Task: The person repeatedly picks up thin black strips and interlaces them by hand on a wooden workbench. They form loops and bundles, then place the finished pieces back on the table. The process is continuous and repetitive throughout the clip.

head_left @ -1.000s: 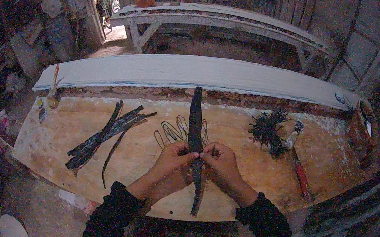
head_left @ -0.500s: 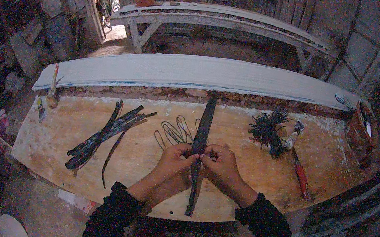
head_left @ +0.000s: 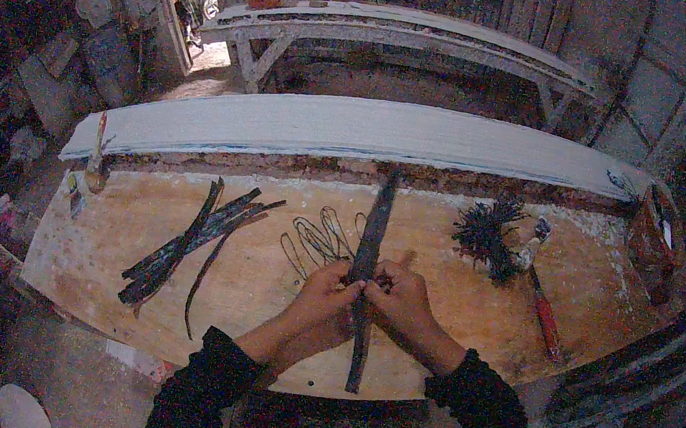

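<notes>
Dark, long, flat strip of rubber-like material (head_left: 370, 246) runs almost straight away from the person across the middle of the worn wooden workbench top (head_left: 257, 290), its far end near the back edge of the board and its near end reaching past the front edge. It looks matte black, narrow and slightly uneven along its sides, and its middle part is hidden by the fingers.

Both hands meet on it at mid-length. The left hand (head_left: 323, 301) is closed with its fingertips pinched on the strip from the left side; the right hand (head_left: 403, 301) is likewise closed on it from the right, thumb raised a little. The two hands touch each other over the strip. Both forearms wear dark sleeves.

Just behind the hands, touching or nearly touching the strip's left side, lie some thin bent loops of pale wire (head_left: 323, 238). Well to the left, a loose pile of similar dark strips (head_left: 193, 243) lies fanned out diagonally on the board. To the right of the held strip sits a bristly dark tuft of short cut pieces (head_left: 485, 233), and beside it a tool with a red handle (head_left: 545, 316) lies pointing toward the front right corner. A long pale plank (head_left: 357, 130) runs along behind the workbench.
</notes>
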Demonstrator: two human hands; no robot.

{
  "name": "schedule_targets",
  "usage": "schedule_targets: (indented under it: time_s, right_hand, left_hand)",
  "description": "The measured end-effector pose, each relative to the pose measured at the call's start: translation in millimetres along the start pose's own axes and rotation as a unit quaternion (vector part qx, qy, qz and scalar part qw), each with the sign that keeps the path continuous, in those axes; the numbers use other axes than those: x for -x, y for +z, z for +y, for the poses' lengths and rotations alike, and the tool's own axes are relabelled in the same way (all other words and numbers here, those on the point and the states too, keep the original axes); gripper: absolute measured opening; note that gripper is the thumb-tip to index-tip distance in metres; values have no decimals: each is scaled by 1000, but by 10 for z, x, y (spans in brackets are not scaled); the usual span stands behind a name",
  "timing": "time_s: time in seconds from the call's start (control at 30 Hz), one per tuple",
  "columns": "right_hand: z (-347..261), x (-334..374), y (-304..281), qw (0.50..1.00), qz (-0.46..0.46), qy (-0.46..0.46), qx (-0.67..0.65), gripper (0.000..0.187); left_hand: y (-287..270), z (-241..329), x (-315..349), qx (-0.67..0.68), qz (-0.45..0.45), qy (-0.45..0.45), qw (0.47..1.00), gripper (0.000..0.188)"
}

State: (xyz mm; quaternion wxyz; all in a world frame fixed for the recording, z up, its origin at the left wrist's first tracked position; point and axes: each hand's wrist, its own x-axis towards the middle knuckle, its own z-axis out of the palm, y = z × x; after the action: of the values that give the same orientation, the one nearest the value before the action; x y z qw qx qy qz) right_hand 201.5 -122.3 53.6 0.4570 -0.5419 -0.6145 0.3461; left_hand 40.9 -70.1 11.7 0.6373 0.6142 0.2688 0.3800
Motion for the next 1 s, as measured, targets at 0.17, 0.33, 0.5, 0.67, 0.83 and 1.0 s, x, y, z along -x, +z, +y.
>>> schedule_targets:
  time_s: [0.17,0.33,0.5,0.67,0.83,1.0]
  right_hand:
    - [44,-34,15,998,3,44,-47,20]
    - [99,-79,-48,999,27,24,11,8]
    - [72,-120,-191,998,33,49,33,18]
    - [85,-180,-305,989,20,41,141,24]
    - [230,-258,-310,978,77,3,192,17]
    - [354,-312,-397,979,59,79,178,19]
  left_hand:
    - [189,527,118,292,12,-205,934,12]
    - [210,741,154,348,-25,-203,915,13]
    - [-243,665,61,-9,23,-57,998,21]
    - [-717,712,44,236,91,206,945,30]
    - [-1535,1012,275,380,46,329,864,18]
    - [-1484,1572,460,412,-41,354,839,17]
